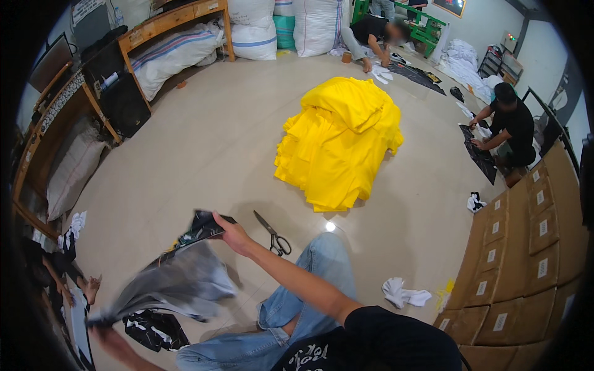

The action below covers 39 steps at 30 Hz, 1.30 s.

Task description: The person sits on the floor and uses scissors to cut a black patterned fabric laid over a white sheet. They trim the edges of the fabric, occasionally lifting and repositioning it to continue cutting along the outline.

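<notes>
A thin black and grey piece of printed fabric [179,278] stretches between my hands, its lower part smeared by motion. My right hand [232,236] grips its upper edge, thumb on top. My left hand [102,334], blurred at the lower left, is closed on the other end. Just right of my right hand, black-handled scissors [273,235] lie on the floor, their blades slightly apart. Beneath the fabric, close to my bent leg, sits a crumpled black bundle with white marks [156,331].
A large yellow fabric pile [340,142] occupies the middle floor. White cloth scraps [405,293] lie right of my knee, near stacked brown boxes [507,266]. Two people [510,123] [377,37] handle dark fabric on the floor beyond. White sacks [252,28] stand at the back.
</notes>
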Motion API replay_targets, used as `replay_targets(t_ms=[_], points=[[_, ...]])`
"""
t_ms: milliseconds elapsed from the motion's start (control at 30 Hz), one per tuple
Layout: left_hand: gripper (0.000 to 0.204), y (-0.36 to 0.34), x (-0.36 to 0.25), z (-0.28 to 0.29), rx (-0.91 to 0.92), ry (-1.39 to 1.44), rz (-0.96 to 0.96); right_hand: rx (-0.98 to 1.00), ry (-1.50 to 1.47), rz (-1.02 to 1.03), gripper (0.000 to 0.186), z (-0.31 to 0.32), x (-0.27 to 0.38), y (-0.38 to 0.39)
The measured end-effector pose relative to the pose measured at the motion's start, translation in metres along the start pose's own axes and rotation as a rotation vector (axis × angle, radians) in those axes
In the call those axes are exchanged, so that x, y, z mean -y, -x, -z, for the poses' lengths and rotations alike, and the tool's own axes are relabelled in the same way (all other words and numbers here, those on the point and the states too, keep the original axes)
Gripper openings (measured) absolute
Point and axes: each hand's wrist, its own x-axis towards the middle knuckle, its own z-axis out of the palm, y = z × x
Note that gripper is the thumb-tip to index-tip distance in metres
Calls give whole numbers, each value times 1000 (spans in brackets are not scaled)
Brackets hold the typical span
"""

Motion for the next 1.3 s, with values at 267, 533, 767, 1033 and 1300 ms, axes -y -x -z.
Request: replay_targets(t_ms=[267, 533, 767, 1033, 1300], points=[[48, 113, -6, -102, -327, -693, 372, -42, 80, -111, 49, 0, -7, -15], [29, 142, 69, -166, 566, -921, 801, -71, 517, -486, 50, 126, -71, -26], [50, 88, 152, -213, 635, -870, 724, -496, 1287, 224, 19, 208, -46, 95], [69, 117, 278, -212, 657, -1414, 451, -500, 1789, 262, 30, 172, -49, 96], [43, 97, 257, -185, 685, -1032, 950, -639, 1820, 102, 42, 169, -43, 96]])
